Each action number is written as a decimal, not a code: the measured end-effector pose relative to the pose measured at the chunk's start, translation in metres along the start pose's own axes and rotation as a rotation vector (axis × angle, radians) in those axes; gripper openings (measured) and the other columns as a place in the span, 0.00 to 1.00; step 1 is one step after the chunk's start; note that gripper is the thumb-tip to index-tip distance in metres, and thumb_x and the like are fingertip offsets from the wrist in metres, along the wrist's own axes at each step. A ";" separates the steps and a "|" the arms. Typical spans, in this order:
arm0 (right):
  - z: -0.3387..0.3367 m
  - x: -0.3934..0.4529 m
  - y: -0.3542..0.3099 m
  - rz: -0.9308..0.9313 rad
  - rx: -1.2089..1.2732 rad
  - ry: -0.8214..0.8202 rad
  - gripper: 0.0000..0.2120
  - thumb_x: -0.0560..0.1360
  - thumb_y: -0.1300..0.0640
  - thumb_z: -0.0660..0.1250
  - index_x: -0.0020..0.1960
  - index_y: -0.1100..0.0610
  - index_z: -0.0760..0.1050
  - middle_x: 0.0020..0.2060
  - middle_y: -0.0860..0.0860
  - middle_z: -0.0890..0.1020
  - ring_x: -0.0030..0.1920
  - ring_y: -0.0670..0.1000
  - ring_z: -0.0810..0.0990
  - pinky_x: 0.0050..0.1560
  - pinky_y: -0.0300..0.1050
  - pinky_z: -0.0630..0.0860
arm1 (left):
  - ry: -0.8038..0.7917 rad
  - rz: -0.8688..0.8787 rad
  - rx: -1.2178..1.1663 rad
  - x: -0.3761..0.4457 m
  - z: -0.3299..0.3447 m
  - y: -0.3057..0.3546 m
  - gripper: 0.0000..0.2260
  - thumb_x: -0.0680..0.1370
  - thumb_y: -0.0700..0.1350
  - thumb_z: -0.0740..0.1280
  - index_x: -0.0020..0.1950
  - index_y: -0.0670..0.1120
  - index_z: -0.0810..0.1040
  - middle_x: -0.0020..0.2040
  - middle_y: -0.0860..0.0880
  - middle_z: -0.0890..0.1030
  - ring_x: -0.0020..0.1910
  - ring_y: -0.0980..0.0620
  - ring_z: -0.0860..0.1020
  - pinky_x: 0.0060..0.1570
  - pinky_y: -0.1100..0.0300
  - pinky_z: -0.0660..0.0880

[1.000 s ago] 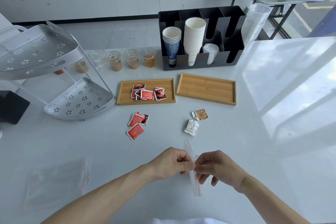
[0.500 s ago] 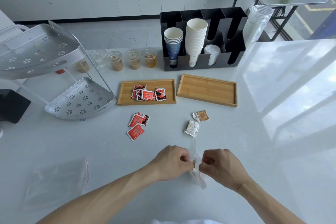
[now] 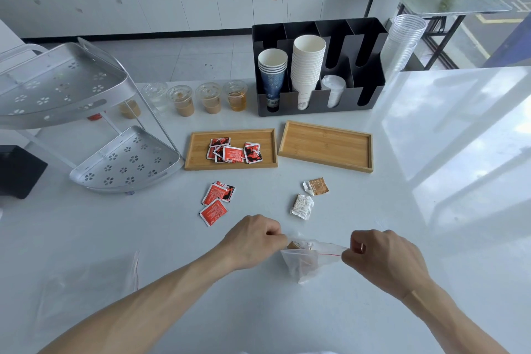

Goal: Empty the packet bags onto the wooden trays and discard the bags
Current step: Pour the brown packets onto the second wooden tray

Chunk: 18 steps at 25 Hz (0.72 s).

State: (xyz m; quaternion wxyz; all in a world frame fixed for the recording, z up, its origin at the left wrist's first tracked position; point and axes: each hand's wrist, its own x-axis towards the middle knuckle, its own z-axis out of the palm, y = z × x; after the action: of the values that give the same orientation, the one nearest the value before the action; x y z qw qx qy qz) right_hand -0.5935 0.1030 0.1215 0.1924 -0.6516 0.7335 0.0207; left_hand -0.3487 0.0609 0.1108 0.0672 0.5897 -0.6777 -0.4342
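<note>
An empty clear bag (image 3: 89,284) lies flat on the bench (image 3: 431,238) at the near left, not yet discarded; being so transparent, it could easily be overlooked or swept off by a forearm. The left wooden tray (image 3: 198,149) holds a heap of red packets (image 3: 234,150), while three more red packets (image 3: 217,201) lie loose on the bench in front of it and could be missed if only bags are attended to. Near centre, the left hand (image 3: 254,241) has its grip pinched shut on one lip of the zip bag (image 3: 304,263), which hangs just above the bench with brown and white packets inside. The right hand (image 3: 382,257) is likewise closed on the opposite lip by the red seal line. Pulling too sharply could tear the film or fling packets out short of the empty right wooden tray (image 3: 326,145); two packets (image 3: 309,195) already lie on the bench near it.
</note>
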 end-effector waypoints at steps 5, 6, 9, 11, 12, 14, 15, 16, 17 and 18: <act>-0.013 0.004 -0.008 -0.093 -0.108 0.140 0.06 0.72 0.48 0.62 0.40 0.49 0.73 0.34 0.45 0.80 0.39 0.49 0.79 0.32 0.41 0.68 | -0.027 -0.030 -0.162 0.008 -0.001 0.016 0.09 0.69 0.46 0.66 0.30 0.44 0.76 0.26 0.53 0.73 0.26 0.58 0.67 0.28 0.62 0.64; -0.014 0.004 -0.013 -0.176 -0.045 0.214 0.04 0.72 0.48 0.63 0.42 0.47 0.74 0.36 0.42 0.80 0.40 0.48 0.79 0.32 0.41 0.70 | -0.028 -0.045 -0.224 0.010 -0.002 0.020 0.09 0.70 0.45 0.66 0.29 0.46 0.76 0.26 0.52 0.72 0.27 0.55 0.67 0.30 0.61 0.64; -0.014 0.006 -0.039 -0.422 0.137 0.240 0.09 0.72 0.44 0.66 0.50 0.43 0.79 0.43 0.38 0.83 0.47 0.44 0.79 0.42 0.42 0.75 | 0.003 -0.090 -0.407 0.018 -0.004 0.031 0.09 0.71 0.45 0.66 0.31 0.45 0.78 0.27 0.51 0.75 0.29 0.53 0.69 0.33 0.60 0.65; -0.008 0.015 -0.056 -0.477 0.099 0.188 0.13 0.74 0.42 0.64 0.56 0.44 0.79 0.49 0.39 0.84 0.52 0.46 0.79 0.50 0.43 0.72 | 0.039 -0.103 -0.454 0.023 -0.007 0.035 0.09 0.72 0.45 0.66 0.33 0.44 0.78 0.29 0.50 0.75 0.30 0.54 0.70 0.31 0.62 0.65; -0.005 0.022 -0.061 -0.478 0.078 0.206 0.13 0.76 0.43 0.63 0.57 0.44 0.79 0.50 0.40 0.85 0.53 0.46 0.79 0.51 0.43 0.70 | 0.058 -0.099 -0.464 0.026 -0.010 0.035 0.09 0.72 0.45 0.66 0.33 0.44 0.77 0.28 0.50 0.74 0.29 0.54 0.70 0.30 0.62 0.65; -0.006 0.037 -0.070 -0.474 0.087 0.279 0.10 0.78 0.47 0.63 0.54 0.45 0.81 0.46 0.43 0.86 0.50 0.48 0.81 0.50 0.44 0.69 | 0.088 -0.082 -0.507 0.029 -0.018 0.030 0.10 0.72 0.47 0.66 0.31 0.47 0.77 0.26 0.52 0.74 0.27 0.56 0.70 0.29 0.63 0.64; -0.009 0.044 -0.074 -0.470 0.098 0.311 0.09 0.78 0.49 0.63 0.51 0.45 0.82 0.43 0.44 0.86 0.48 0.48 0.82 0.48 0.44 0.69 | 0.100 -0.078 -0.558 0.032 -0.022 0.025 0.11 0.73 0.49 0.66 0.31 0.48 0.77 0.26 0.52 0.74 0.27 0.56 0.70 0.29 0.63 0.65; -0.013 0.050 -0.079 -0.466 0.105 0.330 0.08 0.78 0.50 0.63 0.49 0.46 0.82 0.41 0.45 0.86 0.45 0.49 0.82 0.46 0.44 0.70 | 0.117 -0.087 -0.619 0.035 -0.026 0.019 0.12 0.74 0.51 0.65 0.32 0.48 0.77 0.27 0.52 0.75 0.28 0.56 0.71 0.28 0.63 0.65; -0.018 0.055 -0.082 -0.459 0.108 0.341 0.08 0.77 0.52 0.64 0.47 0.46 0.82 0.39 0.45 0.85 0.44 0.49 0.82 0.44 0.43 0.69 | 0.141 -0.120 -0.671 0.041 -0.027 0.012 0.13 0.75 0.53 0.64 0.34 0.48 0.78 0.29 0.51 0.76 0.29 0.55 0.73 0.29 0.62 0.65; -0.023 0.061 -0.085 -0.452 0.117 0.353 0.08 0.77 0.53 0.65 0.46 0.47 0.82 0.38 0.45 0.85 0.43 0.50 0.82 0.42 0.43 0.68 | 0.165 -0.180 -0.695 0.048 -0.027 0.002 0.13 0.76 0.53 0.63 0.36 0.47 0.79 0.32 0.51 0.78 0.31 0.54 0.74 0.29 0.61 0.66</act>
State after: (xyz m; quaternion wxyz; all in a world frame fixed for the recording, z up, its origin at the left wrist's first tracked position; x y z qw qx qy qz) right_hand -0.5224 0.0263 0.1424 0.0988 -0.7797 0.5918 -0.1790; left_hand -0.3482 0.0063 0.1084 0.2794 0.6219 -0.4273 -0.5938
